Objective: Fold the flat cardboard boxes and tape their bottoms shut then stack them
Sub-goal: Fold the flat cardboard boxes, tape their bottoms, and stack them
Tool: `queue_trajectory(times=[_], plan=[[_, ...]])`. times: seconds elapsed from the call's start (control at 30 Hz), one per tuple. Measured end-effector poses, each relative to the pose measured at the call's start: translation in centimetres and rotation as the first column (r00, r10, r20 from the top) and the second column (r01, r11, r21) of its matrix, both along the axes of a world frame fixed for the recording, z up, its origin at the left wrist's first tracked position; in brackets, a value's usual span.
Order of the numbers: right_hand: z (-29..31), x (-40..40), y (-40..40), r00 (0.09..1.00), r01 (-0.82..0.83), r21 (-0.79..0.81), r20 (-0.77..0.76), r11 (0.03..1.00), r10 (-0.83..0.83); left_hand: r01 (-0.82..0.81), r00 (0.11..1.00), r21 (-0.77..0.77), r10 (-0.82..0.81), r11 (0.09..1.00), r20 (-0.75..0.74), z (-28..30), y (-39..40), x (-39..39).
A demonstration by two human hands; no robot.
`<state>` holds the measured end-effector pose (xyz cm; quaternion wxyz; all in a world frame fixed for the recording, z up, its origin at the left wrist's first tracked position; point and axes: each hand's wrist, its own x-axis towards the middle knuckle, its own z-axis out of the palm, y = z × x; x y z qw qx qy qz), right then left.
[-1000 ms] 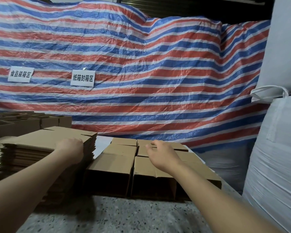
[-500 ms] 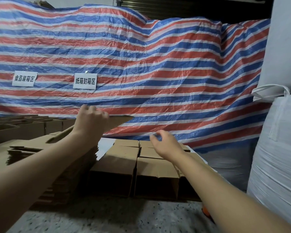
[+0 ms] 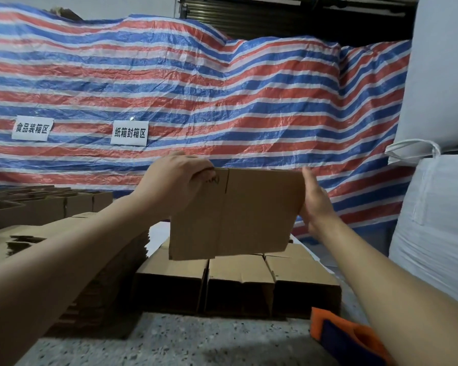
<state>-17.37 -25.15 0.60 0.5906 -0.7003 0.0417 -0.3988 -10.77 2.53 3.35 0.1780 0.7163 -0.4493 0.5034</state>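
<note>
— Fingers [image 3: 206, 172] of the left hand [image 3: 177, 180] curl over the flat box's [image 3: 238, 215] top corner, at ten o'clock on the panel, pinching it.

— And the right hand [image 3: 315, 204]?

— Straight fingers, pressed flat against the three o'clock edge. I think only the palm touches; that side is half hidden.

— Where's the box?

— Held upright in the air above the folded boxes [image 3: 238, 283], long axis running nine to three between both hands. Squeezing inward should open it; either hand is equally near.
</note>
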Motion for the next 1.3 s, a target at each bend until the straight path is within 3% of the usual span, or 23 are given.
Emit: queue_trajectory(times=[0.1, 0.2, 0.27, 0.33, 0.53, 0.67, 0.93, 1.13, 1.3], plan=[[-0.4, -0.8, 0.1, 0.998, 0.047, 0.009, -0.034, 0.999, -0.047, 0.002, 0.997, -0.030, -0.004, 1.000, -0.077, -0.7, -0.5, 0.7], [-0.8, -1.4, 0.3, 0.997, 0.045, 0.079, -0.059, 0.996, -0.041, -0.076, 0.932, -0.286, -0.034, 0.955, -0.362, -1.5, -1.3, 1.0], [-1.0, -1.6, 0.5, 0.996, 0.028, 0.125, -0.092, 0.992, -0.016, -0.148, 0.752, -0.451, -0.196, 0.880, -0.629, -2.1, -1.9, 0.9], [-1.3, -1.8, 0.6, 0.989, -0.003, 0.147, -0.145, 0.989, 0.025, -0.152, 0.572, -0.560, -0.389, 0.814, -0.722, -3.0, -2.6, 0.9], [-2.1, -3.5, -0.1, 0.977, -0.028, 0.079, -0.209, 0.996, 0.044, -0.132, 0.401, -0.677, -0.586, 0.724, -0.704, -5.3, -3.3, 0.0], [-4.5, -5.0, -0.2, 0.972, -0.108, 0.108, -0.199, 0.988, 0.128, -0.136, 0.379, -0.687, -0.604, 0.713, -0.701, -7.8, -3.6, -1.4], [-12.4, -7.2, 0.5, 0.958, -0.037, 0.245, -0.266, 0.969, 0.104, -0.167, 0.297, -0.664, -0.605, 0.729, -0.739, -15.4, -3.6, -3.0], [-12.4, -8.3, 0.2, 0.922, -0.141, 0.202, -0.330, 0.969, 0.203, -0.185, 0.270, -0.650, -0.598, 0.737, -0.755, -17.1, -3.7, -2.3], [-11.9, -8.5, 0.4, 0.916, -0.195, 0.226, -0.307, 0.955, 0.259, -0.262, 0.099, -0.651, -0.651, 0.713, -0.753, -15.9, -4.5, -2.6]])
